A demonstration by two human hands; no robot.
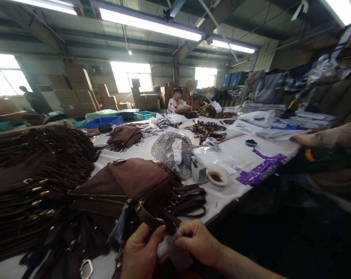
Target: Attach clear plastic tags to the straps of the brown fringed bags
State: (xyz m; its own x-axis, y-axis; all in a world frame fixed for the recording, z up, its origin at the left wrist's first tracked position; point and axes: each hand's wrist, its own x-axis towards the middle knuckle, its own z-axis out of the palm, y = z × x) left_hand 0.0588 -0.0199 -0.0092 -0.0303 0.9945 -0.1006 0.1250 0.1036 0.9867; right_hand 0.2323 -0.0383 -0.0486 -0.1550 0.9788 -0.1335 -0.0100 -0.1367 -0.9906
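At the lower middle, my left hand (142,250) pinches a dark brown strap (149,217) between thumb and fingers. Close beside it, my right hand (197,240) has its fingers closed on a thin whitish wrapping (175,252), which hangs between the two hands. The strap runs up to metal fittings on a brown bag (140,178) with a fringed edge, lying just beyond my hands. More dark straps (192,197) lie at the bag's right side. The lower ends of the strap and wrapping are partly hidden and dim.
Stacked fringed bags (32,166) fill the left. Beyond the bag are a patterned round piece (163,149), a small dish of dark liquid (217,177) and purple plastic (261,168). Two people sit across the table (233,155); another person's arm (332,135) reaches in at right.
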